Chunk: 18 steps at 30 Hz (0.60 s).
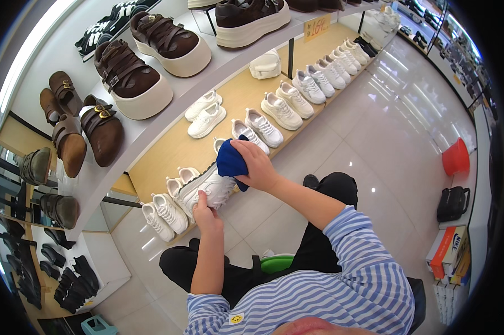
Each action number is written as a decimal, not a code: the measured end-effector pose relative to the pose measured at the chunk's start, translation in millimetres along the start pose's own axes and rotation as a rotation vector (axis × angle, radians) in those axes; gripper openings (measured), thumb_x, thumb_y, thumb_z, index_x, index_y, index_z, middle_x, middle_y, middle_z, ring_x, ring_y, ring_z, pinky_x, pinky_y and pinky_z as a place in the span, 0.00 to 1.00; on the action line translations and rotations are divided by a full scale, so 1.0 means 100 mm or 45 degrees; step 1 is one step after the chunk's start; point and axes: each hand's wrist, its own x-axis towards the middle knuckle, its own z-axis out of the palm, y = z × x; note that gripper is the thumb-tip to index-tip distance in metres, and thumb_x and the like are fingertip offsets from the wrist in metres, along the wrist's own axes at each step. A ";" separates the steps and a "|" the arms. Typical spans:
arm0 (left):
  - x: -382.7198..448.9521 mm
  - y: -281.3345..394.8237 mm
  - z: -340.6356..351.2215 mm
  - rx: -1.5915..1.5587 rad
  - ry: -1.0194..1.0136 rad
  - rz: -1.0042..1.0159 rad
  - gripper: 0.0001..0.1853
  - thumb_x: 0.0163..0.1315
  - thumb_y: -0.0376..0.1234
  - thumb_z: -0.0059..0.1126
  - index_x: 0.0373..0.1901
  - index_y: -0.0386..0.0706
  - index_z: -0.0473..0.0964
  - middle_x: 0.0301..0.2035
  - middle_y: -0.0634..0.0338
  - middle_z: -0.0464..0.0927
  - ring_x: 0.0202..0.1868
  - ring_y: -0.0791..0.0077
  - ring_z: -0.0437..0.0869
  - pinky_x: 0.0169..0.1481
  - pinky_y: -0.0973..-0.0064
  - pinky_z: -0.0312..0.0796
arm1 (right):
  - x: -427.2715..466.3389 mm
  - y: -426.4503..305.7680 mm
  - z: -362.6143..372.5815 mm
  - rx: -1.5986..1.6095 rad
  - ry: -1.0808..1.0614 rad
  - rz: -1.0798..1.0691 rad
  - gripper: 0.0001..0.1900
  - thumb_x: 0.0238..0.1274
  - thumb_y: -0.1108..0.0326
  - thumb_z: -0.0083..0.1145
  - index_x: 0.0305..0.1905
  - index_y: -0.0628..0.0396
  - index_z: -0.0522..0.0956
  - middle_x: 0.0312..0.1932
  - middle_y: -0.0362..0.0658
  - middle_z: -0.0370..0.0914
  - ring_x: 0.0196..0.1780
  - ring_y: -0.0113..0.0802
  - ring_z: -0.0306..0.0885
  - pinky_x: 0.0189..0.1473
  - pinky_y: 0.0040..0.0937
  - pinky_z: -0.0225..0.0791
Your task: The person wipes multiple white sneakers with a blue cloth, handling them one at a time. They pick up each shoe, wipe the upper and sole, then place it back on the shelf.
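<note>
My left hand (pixel 207 214) grips a white lace-up sneaker (pixel 206 188) near its heel, thumb on the side of the upper. The shoe is tilted, its dark-edged sole turned toward the shelf. At the toe end, my right hand (pixel 255 165) holds a bunched blue cloth (pixel 232 161) against the shoe; the cloth hides the toe. Just behind lies the low wooden shelf (pixel 151 167), with a pair of white sneakers (pixel 165 212) left of the held shoe. Another white pair (pixel 258 130) stands beyond the cloth.
An upper white shelf with brown platform shoes (pixel 128 79) juts out above the low one. A row of white sneakers (pixel 327 75) continues right, near a white backpack (pixel 265 64). Across the tiled floor (pixel 361 138) are a red bucket (pixel 455 157), a black bag (pixel 453 204) and shoe boxes (pixel 448 253).
</note>
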 end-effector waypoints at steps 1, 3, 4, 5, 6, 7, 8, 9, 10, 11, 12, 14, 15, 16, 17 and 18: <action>0.00 0.01 0.00 -0.061 -0.048 -0.068 0.15 0.68 0.36 0.51 0.48 0.32 0.71 0.45 0.52 0.78 0.46 0.66 0.81 0.51 0.70 0.73 | 0.01 0.01 0.01 0.054 0.015 0.035 0.44 0.38 0.66 0.69 0.65 0.54 0.60 0.61 0.49 0.65 0.63 0.48 0.63 0.65 0.43 0.56; 0.00 0.02 0.00 -0.149 -0.109 -0.179 0.17 0.69 0.37 0.48 0.52 0.33 0.70 0.49 0.52 0.76 0.49 0.65 0.79 0.54 0.67 0.71 | 0.01 0.04 0.04 0.200 0.095 0.152 0.42 0.43 0.68 0.68 0.66 0.58 0.59 0.62 0.53 0.64 0.63 0.50 0.64 0.64 0.40 0.59; 0.00 0.02 0.01 -0.177 -0.123 -0.221 0.18 0.69 0.37 0.47 0.54 0.33 0.68 0.51 0.52 0.75 0.51 0.64 0.78 0.56 0.66 0.71 | 0.01 0.06 0.06 0.304 0.153 0.198 0.41 0.44 0.68 0.67 0.66 0.59 0.58 0.62 0.54 0.64 0.64 0.50 0.64 0.64 0.39 0.59; -0.01 0.03 0.02 -0.208 -0.140 -0.260 0.19 0.70 0.37 0.45 0.55 0.33 0.67 0.53 0.52 0.74 0.53 0.64 0.77 0.57 0.65 0.70 | 0.02 0.08 0.09 0.409 0.216 0.237 0.41 0.46 0.68 0.67 0.66 0.60 0.58 0.62 0.54 0.64 0.64 0.51 0.64 0.64 0.39 0.59; -0.01 0.03 0.02 -0.231 -0.157 -0.276 0.20 0.70 0.38 0.45 0.57 0.34 0.67 0.53 0.53 0.74 0.53 0.64 0.77 0.58 0.65 0.70 | 0.02 0.10 0.12 0.466 0.268 0.267 0.39 0.51 0.69 0.65 0.67 0.61 0.56 0.62 0.53 0.64 0.64 0.45 0.65 0.65 0.36 0.59; -0.02 0.03 0.04 -0.261 -0.178 -0.290 0.20 0.70 0.38 0.44 0.58 0.34 0.66 0.53 0.53 0.73 0.53 0.63 0.77 0.58 0.65 0.70 | 0.03 0.13 0.17 0.609 0.335 0.363 0.38 0.52 0.69 0.64 0.67 0.61 0.55 0.61 0.52 0.64 0.64 0.42 0.65 0.65 0.35 0.58; -0.02 0.03 0.06 -0.292 -0.180 -0.287 0.21 0.71 0.38 0.43 0.59 0.35 0.65 0.54 0.54 0.73 0.54 0.63 0.76 0.58 0.65 0.70 | 0.04 0.15 0.21 0.751 0.407 0.448 0.38 0.54 0.69 0.63 0.67 0.61 0.55 0.61 0.51 0.64 0.63 0.40 0.65 0.65 0.34 0.58; -0.02 0.03 0.08 -0.302 -0.189 -0.308 0.21 0.71 0.38 0.43 0.59 0.35 0.65 0.54 0.54 0.73 0.54 0.63 0.76 0.58 0.65 0.70 | 0.05 0.16 0.26 0.893 0.476 0.539 0.37 0.56 0.68 0.62 0.68 0.61 0.54 0.61 0.50 0.65 0.63 0.38 0.65 0.64 0.33 0.58; -0.02 0.01 0.12 -0.317 -0.176 -0.309 0.21 0.71 0.38 0.43 0.59 0.35 0.65 0.54 0.54 0.73 0.54 0.63 0.76 0.58 0.65 0.70 | 0.04 0.17 0.30 1.043 0.520 0.583 0.36 0.59 0.67 0.60 0.68 0.61 0.53 0.60 0.48 0.65 0.62 0.33 0.64 0.64 0.30 0.57; -0.03 0.00 0.15 -0.351 -0.178 -0.294 0.20 0.71 0.38 0.42 0.59 0.35 0.65 0.53 0.54 0.74 0.54 0.64 0.76 0.58 0.65 0.70 | 0.06 0.17 0.34 1.030 0.535 0.656 0.36 0.60 0.65 0.60 0.68 0.60 0.53 0.60 0.47 0.64 0.62 0.32 0.64 0.64 0.30 0.57; -0.03 -0.02 0.18 -0.349 -0.190 -0.288 0.20 0.71 0.38 0.42 0.58 0.35 0.65 0.53 0.54 0.74 0.54 0.65 0.76 0.58 0.66 0.70 | 0.06 0.16 0.37 1.053 0.532 0.602 0.37 0.60 0.65 0.61 0.68 0.60 0.52 0.60 0.46 0.63 0.61 0.32 0.63 0.64 0.29 0.56; -0.05 -0.04 0.24 -0.338 -0.192 -0.337 0.20 0.71 0.39 0.42 0.58 0.36 0.65 0.53 0.54 0.74 0.54 0.65 0.76 0.57 0.66 0.70 | 0.09 0.15 0.38 1.042 0.537 0.496 0.37 0.60 0.64 0.61 0.68 0.59 0.52 0.60 0.45 0.62 0.61 0.31 0.63 0.64 0.28 0.56; -0.06 -0.05 0.27 -0.341 -0.184 -0.367 0.20 0.71 0.39 0.42 0.58 0.36 0.65 0.53 0.54 0.74 0.54 0.65 0.77 0.57 0.66 0.71 | 0.12 0.15 0.38 1.041 0.559 0.464 0.35 0.60 0.64 0.61 0.67 0.59 0.54 0.60 0.45 0.63 0.61 0.31 0.63 0.64 0.28 0.57; -0.07 -0.06 0.29 -0.339 -0.185 -0.383 0.18 0.71 0.39 0.42 0.56 0.38 0.67 0.51 0.56 0.75 0.52 0.66 0.78 0.55 0.67 0.72 | 0.13 0.15 0.37 1.040 0.575 0.511 0.34 0.61 0.64 0.60 0.67 0.59 0.55 0.60 0.45 0.64 0.60 0.31 0.64 0.64 0.28 0.57; -0.08 -0.07 0.30 -0.354 -0.200 -0.400 0.18 0.71 0.39 0.42 0.56 0.38 0.67 0.51 0.56 0.76 0.52 0.66 0.78 0.55 0.68 0.72 | 0.16 0.16 0.35 1.042 0.595 0.559 0.33 0.62 0.65 0.59 0.66 0.60 0.56 0.59 0.45 0.65 0.60 0.31 0.65 0.64 0.28 0.57; -0.09 -0.07 0.31 -0.366 -0.195 -0.423 0.18 0.71 0.39 0.42 0.56 0.39 0.67 0.50 0.56 0.76 0.51 0.67 0.78 0.55 0.68 0.72 | 0.17 0.17 0.33 1.047 0.623 0.619 0.31 0.62 0.65 0.59 0.65 0.60 0.58 0.58 0.45 0.66 0.59 0.31 0.66 0.63 0.28 0.57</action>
